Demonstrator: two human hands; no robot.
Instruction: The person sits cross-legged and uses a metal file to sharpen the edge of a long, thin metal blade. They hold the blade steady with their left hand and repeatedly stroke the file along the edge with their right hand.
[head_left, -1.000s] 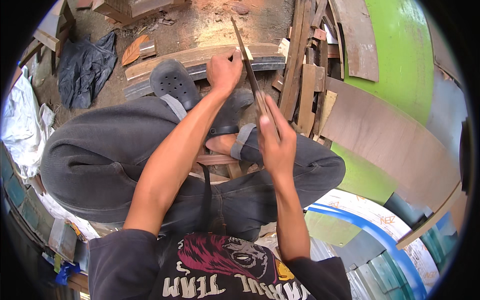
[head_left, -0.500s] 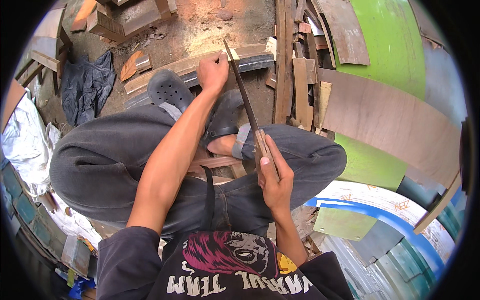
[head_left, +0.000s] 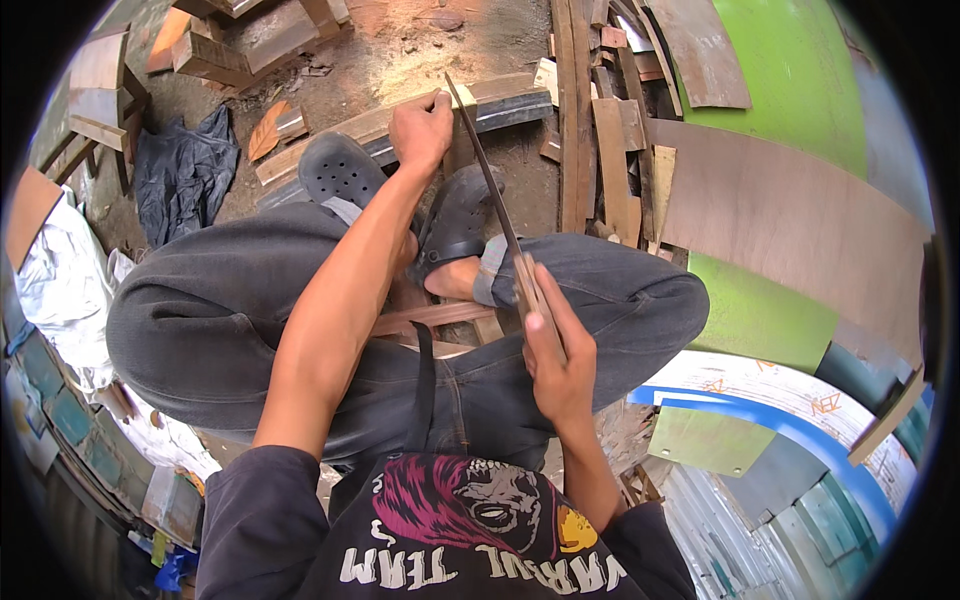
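My right hand (head_left: 560, 350) is wrapped round the wooden handle of a handsaw (head_left: 487, 178). The saw's long dark blade slants away to the upper left, its tip just past my left hand. My left hand (head_left: 420, 132) is closed in a fist at a piece of wood (head_left: 459, 150), close to the left side of the blade. That piece reaches over a long board (head_left: 345, 140) on the ground; a pale yellow face (head_left: 464, 96) shows beside the blade. My fingers partly hide the wood.
My dark clogs (head_left: 342, 170) stand against the long board. Wood offcuts (head_left: 612, 150) and long planks (head_left: 575, 130) lie to the right, beside green sheets (head_left: 790, 70) and a brown panel (head_left: 790, 195). A black plastic sheet (head_left: 187, 165) lies left. Wooden frames (head_left: 215, 55) stand at the far left.
The view has shifted slightly. My left hand appears a little farther from me, and the saw handle a little farther right. Both hands keep their grips.
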